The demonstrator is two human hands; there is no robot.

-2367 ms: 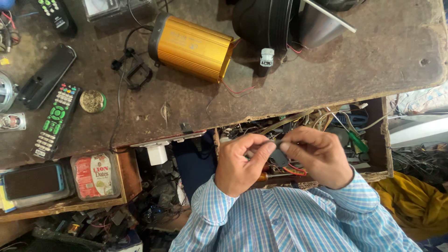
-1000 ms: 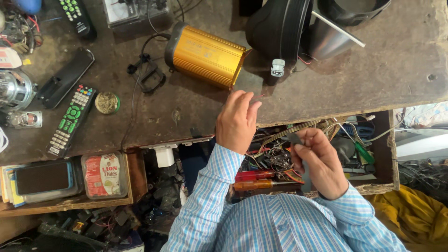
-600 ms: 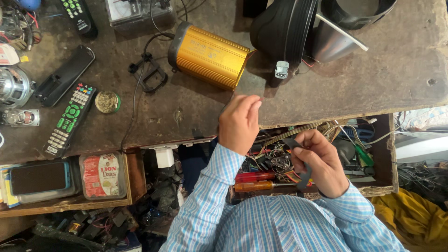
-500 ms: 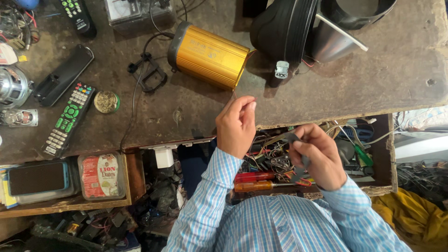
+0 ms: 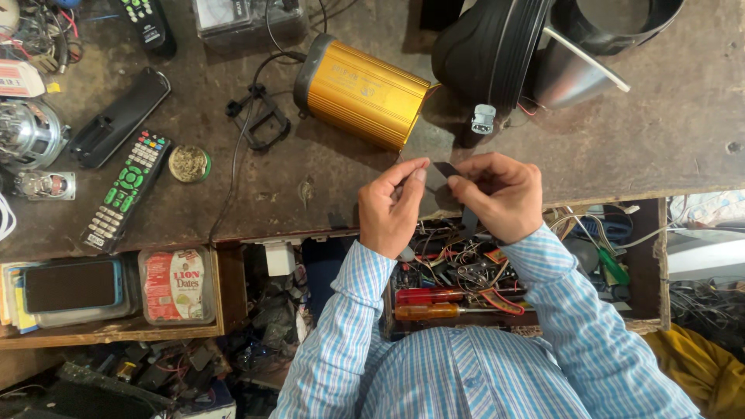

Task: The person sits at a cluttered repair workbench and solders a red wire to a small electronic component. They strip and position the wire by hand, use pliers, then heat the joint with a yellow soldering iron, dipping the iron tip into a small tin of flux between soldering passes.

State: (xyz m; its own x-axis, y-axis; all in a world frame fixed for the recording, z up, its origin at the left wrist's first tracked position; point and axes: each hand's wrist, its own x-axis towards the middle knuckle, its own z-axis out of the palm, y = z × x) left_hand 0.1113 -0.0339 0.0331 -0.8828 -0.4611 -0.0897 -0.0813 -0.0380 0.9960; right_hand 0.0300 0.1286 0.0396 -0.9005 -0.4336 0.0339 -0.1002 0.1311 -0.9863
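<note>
Both hands now meet mid-frame above the surface (image 5: 621, 147): left hand (image 5: 392, 208) and right hand (image 5: 497, 194) pinch a dark strip (image 5: 445, 168) (slanting down-right) between them.

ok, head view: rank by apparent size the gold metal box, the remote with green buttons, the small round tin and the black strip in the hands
Largest to smallest:
1. gold metal box
2. remote with green buttons
3. black strip, partly hidden by the right hand and nearer the camera, so unsure against the tin
4. small round tin
</note>
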